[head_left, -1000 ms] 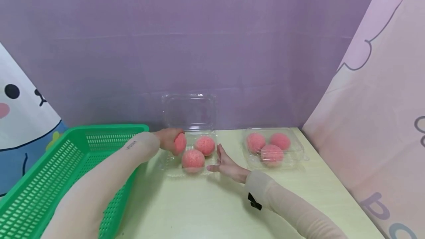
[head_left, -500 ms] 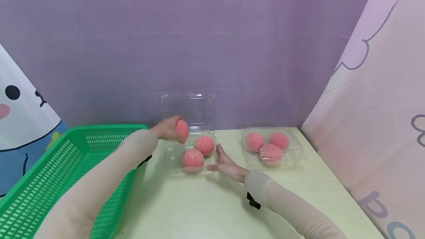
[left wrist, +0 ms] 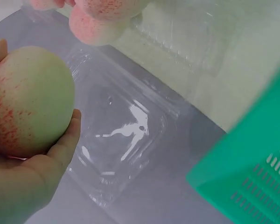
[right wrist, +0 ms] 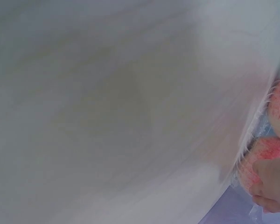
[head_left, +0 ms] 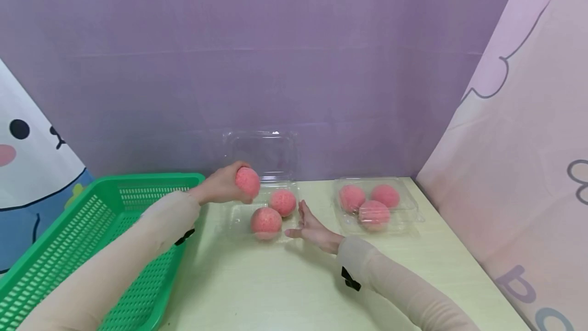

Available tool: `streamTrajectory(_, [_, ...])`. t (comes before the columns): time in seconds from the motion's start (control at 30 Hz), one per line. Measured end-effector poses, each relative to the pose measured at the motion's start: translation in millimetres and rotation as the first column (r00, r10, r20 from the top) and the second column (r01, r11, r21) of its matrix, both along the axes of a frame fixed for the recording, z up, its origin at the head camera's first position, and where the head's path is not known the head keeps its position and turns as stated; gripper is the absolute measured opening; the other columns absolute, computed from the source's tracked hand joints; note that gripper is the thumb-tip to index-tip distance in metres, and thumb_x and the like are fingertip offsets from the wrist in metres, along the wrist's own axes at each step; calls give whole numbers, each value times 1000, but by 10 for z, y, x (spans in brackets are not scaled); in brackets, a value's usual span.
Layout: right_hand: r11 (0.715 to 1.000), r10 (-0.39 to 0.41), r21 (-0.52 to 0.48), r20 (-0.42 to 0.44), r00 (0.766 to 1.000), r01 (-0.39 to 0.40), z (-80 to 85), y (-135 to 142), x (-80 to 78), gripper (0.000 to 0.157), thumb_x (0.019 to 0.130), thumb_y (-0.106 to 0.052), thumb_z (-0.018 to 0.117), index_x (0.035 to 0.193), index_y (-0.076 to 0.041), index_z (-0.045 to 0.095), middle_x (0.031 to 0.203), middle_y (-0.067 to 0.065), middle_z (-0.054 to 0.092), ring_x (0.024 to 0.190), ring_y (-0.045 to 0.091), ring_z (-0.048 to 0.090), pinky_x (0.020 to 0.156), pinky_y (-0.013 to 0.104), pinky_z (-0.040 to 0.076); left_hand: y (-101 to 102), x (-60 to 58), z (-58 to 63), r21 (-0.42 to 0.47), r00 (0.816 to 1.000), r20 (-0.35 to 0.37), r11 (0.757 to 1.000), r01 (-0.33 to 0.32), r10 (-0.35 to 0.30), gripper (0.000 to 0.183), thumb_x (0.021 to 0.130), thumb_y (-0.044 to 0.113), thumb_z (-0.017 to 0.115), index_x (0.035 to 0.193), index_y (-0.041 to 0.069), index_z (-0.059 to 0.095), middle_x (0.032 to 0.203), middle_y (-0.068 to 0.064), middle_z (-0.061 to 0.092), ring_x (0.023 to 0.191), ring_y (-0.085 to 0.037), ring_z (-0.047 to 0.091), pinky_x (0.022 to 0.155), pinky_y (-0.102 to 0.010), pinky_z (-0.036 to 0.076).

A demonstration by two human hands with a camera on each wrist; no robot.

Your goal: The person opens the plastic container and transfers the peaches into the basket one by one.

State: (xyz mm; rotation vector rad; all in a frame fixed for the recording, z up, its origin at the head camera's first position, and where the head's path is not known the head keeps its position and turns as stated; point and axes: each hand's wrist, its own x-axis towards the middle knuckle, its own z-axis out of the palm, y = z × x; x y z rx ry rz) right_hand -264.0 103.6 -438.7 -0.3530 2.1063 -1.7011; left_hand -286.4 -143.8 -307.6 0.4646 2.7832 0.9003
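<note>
My left hand [head_left: 222, 185] grips a pink peach [head_left: 248, 182] above the left part of an open clear plastic clamshell box [head_left: 236, 223]. In the left wrist view this peach [left wrist: 37, 100] shows a pale yellow-green side with red speckles, fingers curled round it. Two more peaches, one behind [head_left: 283, 202] and one in front [head_left: 266, 222], sit in the box. Its lid [head_left: 264, 155] stands up at the back. Beside the box's right edge is my right hand [head_left: 317, 231], fingers and thumb spread, holding nothing; whether it touches the box I cannot tell.
To the left stands a green perforated basket [head_left: 195, 178]. A second clear box [head_left: 406, 213] with three peaches is on the right of the pale table [head_left: 257, 290]. A purple cloth [head_left: 294, 65] hangs behind. Pale blurred material [right wrist: 121, 112] fills most of the right wrist view.
My left hand has lifted the peach up out of the box's left part, then shifted slightly left and turned, showing more of the peach. My right hand has stayed in place.
</note>
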Motion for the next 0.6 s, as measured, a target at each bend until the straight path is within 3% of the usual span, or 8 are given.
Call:
streamTrajectory(0.33, [1000,7,10,-7,1000,-7,-2,15,6,102,84,-16,63,142,-10,-20,151,10,-16,139,35,-1,112,49,8,-406,128,148,50,998,-47,998,-41,43,86,68,32,78,135,11,29,125,-14,47,108,-34,49,73,-41,53])
streamTrajectory(0.6, [1000,-3,13,-11,1000,3,4,21,-13,103,83,-16,64,142,-10,-20,151,10,-16,138,36,1,112,49,8,-792,197,149,67,995,-45,994,-87,90,90,70,41,75,137,11,24,128,-16,41,109,-36,46,69,-41,53])
